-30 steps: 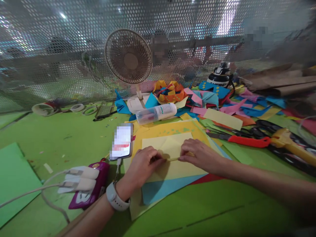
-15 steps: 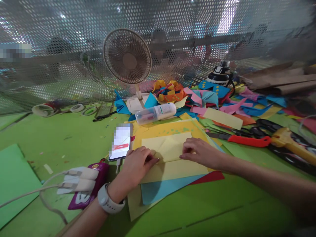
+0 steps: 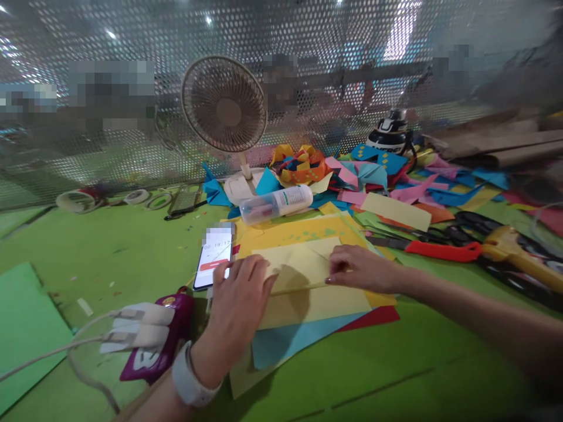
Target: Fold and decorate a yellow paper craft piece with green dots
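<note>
A pale yellow sheet of paper (image 3: 303, 264) lies in front of me, with a fold running across it. My left hand (image 3: 240, 308), with a white watch on its wrist, rests over the sheet's left edge, palm down, its fingers laid forward and its thumb apart. At the right end of the fold, my right hand (image 3: 358, 269) has curled fingers pinching the paper. Beneath the sheet are a light blue sheet (image 3: 290, 337), a red sheet (image 3: 373, 318) and a yellow sheet (image 3: 259, 234). A lit phone (image 3: 213, 258) lies just beyond my left hand.
A fan (image 3: 226, 105) stands behind a clear plastic bottle (image 3: 277, 204). Coloured paper pieces (image 3: 369, 173) are heaped at the back right, near red-handled scissors (image 3: 442, 251). Left of me are a purple power strip (image 3: 178, 310) with chargers and a green sheet (image 3: 30, 328).
My left hand has moved slightly up and left and flattened out from a pinch at the fold. My right hand stays at the fold's right end, almost still.
</note>
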`<state>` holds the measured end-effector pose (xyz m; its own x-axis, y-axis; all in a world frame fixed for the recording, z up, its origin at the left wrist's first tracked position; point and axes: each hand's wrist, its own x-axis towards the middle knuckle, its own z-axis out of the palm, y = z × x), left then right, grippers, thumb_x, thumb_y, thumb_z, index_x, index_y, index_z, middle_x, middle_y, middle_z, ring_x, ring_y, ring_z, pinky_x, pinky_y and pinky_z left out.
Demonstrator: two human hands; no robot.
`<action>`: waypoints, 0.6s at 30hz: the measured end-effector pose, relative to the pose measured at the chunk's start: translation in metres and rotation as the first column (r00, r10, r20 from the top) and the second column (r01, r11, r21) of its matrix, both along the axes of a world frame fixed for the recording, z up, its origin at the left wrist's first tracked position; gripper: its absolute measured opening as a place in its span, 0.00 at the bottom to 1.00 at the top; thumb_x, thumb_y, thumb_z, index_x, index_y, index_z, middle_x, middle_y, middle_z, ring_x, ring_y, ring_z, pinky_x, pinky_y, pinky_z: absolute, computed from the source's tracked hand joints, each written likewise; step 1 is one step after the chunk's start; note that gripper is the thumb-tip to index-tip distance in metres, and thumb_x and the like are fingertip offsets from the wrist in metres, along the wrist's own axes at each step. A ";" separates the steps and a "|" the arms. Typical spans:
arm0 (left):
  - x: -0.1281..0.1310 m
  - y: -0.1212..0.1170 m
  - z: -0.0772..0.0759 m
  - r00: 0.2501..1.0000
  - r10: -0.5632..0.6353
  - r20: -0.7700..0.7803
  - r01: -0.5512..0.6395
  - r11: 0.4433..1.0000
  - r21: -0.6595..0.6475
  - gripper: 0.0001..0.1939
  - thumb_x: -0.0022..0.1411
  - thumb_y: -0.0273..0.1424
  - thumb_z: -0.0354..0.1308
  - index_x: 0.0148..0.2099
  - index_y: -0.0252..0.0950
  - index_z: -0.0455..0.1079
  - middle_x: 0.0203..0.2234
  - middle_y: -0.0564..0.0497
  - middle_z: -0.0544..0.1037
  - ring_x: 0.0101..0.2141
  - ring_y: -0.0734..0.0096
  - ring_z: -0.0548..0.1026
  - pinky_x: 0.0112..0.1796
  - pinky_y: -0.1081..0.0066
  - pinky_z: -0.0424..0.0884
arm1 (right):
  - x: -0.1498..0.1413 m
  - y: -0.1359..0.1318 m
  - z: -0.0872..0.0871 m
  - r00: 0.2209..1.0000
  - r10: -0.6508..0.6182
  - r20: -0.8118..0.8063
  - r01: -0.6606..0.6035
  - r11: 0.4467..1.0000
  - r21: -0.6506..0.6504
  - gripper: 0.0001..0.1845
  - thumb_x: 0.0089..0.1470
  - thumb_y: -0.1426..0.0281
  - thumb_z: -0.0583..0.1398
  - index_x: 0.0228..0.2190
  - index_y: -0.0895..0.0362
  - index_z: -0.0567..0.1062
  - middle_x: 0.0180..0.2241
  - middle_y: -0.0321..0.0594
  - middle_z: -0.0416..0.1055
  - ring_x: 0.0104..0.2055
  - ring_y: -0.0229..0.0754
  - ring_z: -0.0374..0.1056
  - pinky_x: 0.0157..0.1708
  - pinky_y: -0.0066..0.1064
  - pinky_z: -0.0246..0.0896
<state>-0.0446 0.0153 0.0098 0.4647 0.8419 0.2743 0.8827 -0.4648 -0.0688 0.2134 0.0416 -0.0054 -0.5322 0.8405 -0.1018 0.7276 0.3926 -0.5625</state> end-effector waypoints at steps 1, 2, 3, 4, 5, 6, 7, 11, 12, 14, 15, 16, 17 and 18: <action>0.005 -0.005 -0.004 0.993 -0.119 0.016 0.118 0.992 0.053 0.15 0.69 0.34 0.42 0.53 0.37 0.64 0.51 0.45 0.71 0.50 0.60 0.68 0.52 0.55 0.53 | 0.000 0.000 0.000 1.000 -0.004 0.003 0.004 1.000 -0.001 0.12 0.53 0.62 0.60 0.26 0.57 0.74 0.29 0.39 0.70 0.34 0.41 0.65 0.32 0.29 0.54; 0.009 -0.009 -0.009 0.968 -0.253 -0.001 0.252 0.966 0.058 0.18 0.70 0.34 0.41 0.58 0.37 0.59 0.56 0.46 0.67 0.55 0.62 0.64 0.55 0.56 0.49 | -0.001 0.000 0.000 1.000 -0.007 0.008 0.007 1.000 -0.002 0.11 0.53 0.63 0.60 0.27 0.57 0.74 0.29 0.39 0.70 0.34 0.41 0.65 0.32 0.29 0.54; 0.013 -0.013 -0.014 0.933 -0.357 -0.036 0.358 0.934 0.018 0.23 0.69 0.37 0.42 0.62 0.35 0.52 0.60 0.45 0.61 0.59 0.62 0.57 0.58 0.56 0.44 | -0.001 0.000 0.000 1.000 -0.011 0.011 0.011 1.000 -0.002 0.10 0.53 0.63 0.60 0.27 0.57 0.74 0.29 0.39 0.70 0.34 0.40 0.65 0.32 0.29 0.54; 0.016 -0.017 -0.018 0.907 -0.419 -0.049 0.418 0.908 -0.017 0.29 0.68 0.43 0.42 0.64 0.33 0.48 0.62 0.44 0.57 0.61 0.61 0.52 0.59 0.56 0.41 | -0.001 0.000 0.000 1.000 -0.015 0.012 0.015 1.000 -0.002 0.10 0.52 0.63 0.60 0.27 0.57 0.74 0.29 0.39 0.70 0.33 0.40 0.65 0.32 0.29 0.55; 0.019 -0.020 -0.023 0.896 -0.441 -0.048 0.438 0.897 -0.064 0.35 0.66 0.49 0.41 0.66 0.32 0.44 0.63 0.43 0.54 0.62 0.60 0.49 0.60 0.56 0.38 | -0.001 0.000 0.000 1.000 -0.018 0.010 0.018 1.000 -0.001 0.11 0.52 0.63 0.60 0.27 0.57 0.74 0.29 0.39 0.70 0.33 0.40 0.65 0.32 0.29 0.55; 0.020 -0.022 -0.026 0.891 -0.452 -0.040 0.446 0.888 -0.113 0.40 0.64 0.53 0.40 0.67 0.32 0.39 0.63 0.42 0.52 0.63 0.59 0.46 0.60 0.56 0.36 | -0.001 0.000 0.000 1.000 -0.018 0.007 0.018 1.000 -0.001 0.11 0.52 0.62 0.60 0.27 0.57 0.74 0.29 0.39 0.70 0.33 0.40 0.65 0.32 0.29 0.55; 0.020 -0.023 -0.028 0.894 -0.446 -0.026 0.437 0.886 -0.156 0.43 0.62 0.56 0.40 0.67 0.32 0.36 0.64 0.42 0.49 0.63 0.58 0.44 0.60 0.55 0.35 | -0.001 0.000 0.000 1.000 -0.017 0.003 0.017 1.000 -0.001 0.12 0.52 0.61 0.60 0.27 0.58 0.74 0.29 0.39 0.70 0.32 0.40 0.65 0.32 0.29 0.55; 0.018 -0.021 -0.029 0.901 -0.431 0.047 0.425 0.854 -0.301 0.46 0.60 0.58 0.40 0.68 0.35 0.27 0.65 0.43 0.43 0.64 0.55 0.41 0.60 0.52 0.34 | 0.000 0.000 0.002 1.000 0.015 -0.005 -0.015 1.000 0.018 0.13 0.53 0.61 0.59 0.26 0.57 0.74 0.28 0.38 0.70 0.34 0.40 0.65 0.33 0.29 0.55; 0.017 -0.020 -0.029 0.897 -0.436 0.065 0.432 0.840 -0.327 0.46 0.60 0.58 0.40 0.68 0.36 0.26 0.65 0.43 0.42 0.64 0.53 0.41 0.60 0.51 0.34 | 0.000 0.000 0.003 1.000 0.027 -0.004 -0.027 0.999 0.024 0.13 0.54 0.61 0.59 0.26 0.57 0.74 0.28 0.38 0.70 0.34 0.40 0.65 0.33 0.29 0.55; 0.016 -0.018 -0.027 0.892 -0.443 0.087 0.442 0.817 -0.370 0.46 0.60 0.57 0.41 0.68 0.37 0.27 0.65 0.42 0.41 0.63 0.51 0.41 0.60 0.48 0.36 | 0.001 0.000 0.004 0.999 0.047 -0.001 -0.047 0.998 0.031 0.12 0.54 0.62 0.59 0.26 0.57 0.74 0.29 0.38 0.70 0.34 0.40 0.65 0.34 0.30 0.55; 0.015 -0.018 -0.027 0.893 -0.442 0.091 0.441 0.811 -0.385 0.46 0.60 0.57 0.41 0.68 0.36 0.27 0.65 0.42 0.41 0.63 0.51 0.40 0.60 0.48 0.36 | 0.001 0.000 0.004 0.998 0.055 0.002 -0.055 0.998 0.030 0.12 0.54 0.62 0.59 0.26 0.57 0.74 0.29 0.38 0.70 0.34 0.40 0.65 0.34 0.30 0.55; 0.015 -0.018 -0.027 0.893 -0.441 0.094 0.440 0.806 -0.396 0.45 0.60 0.57 0.40 0.68 0.36 0.27 0.65 0.42 0.40 0.63 0.50 0.40 0.60 0.47 0.37 | 0.002 0.000 0.005 0.998 0.062 0.006 -0.062 0.998 0.028 0.12 0.54 0.62 0.59 0.26 0.57 0.75 0.29 0.39 0.70 0.34 0.40 0.65 0.34 0.30 0.55; 0.016 -0.017 -0.027 0.893 -0.441 0.096 0.440 0.803 -0.401 0.45 0.61 0.57 0.40 0.68 0.36 0.27 0.65 0.41 0.40 0.63 0.51 0.40 0.60 0.47 0.38 | 0.002 0.000 0.006 0.998 0.067 0.009 -0.068 0.997 0.026 0.12 0.54 0.62 0.59 0.27 0.57 0.75 0.29 0.39 0.71 0.34 0.41 0.65 0.35 0.30 0.56; 0.016 -0.017 -0.028 0.893 -0.440 0.097 0.439 0.802 -0.405 0.45 0.61 0.57 0.40 0.68 0.36 0.27 0.65 0.42 0.40 0.63 0.51 0.40 0.60 0.48 0.38 | 0.003 0.001 0.006 0.997 0.072 0.013 -0.072 0.997 0.025 0.12 0.53 0.62 0.59 0.27 0.57 0.75 0.29 0.39 0.71 0.34 0.41 0.65 0.35 0.31 0.56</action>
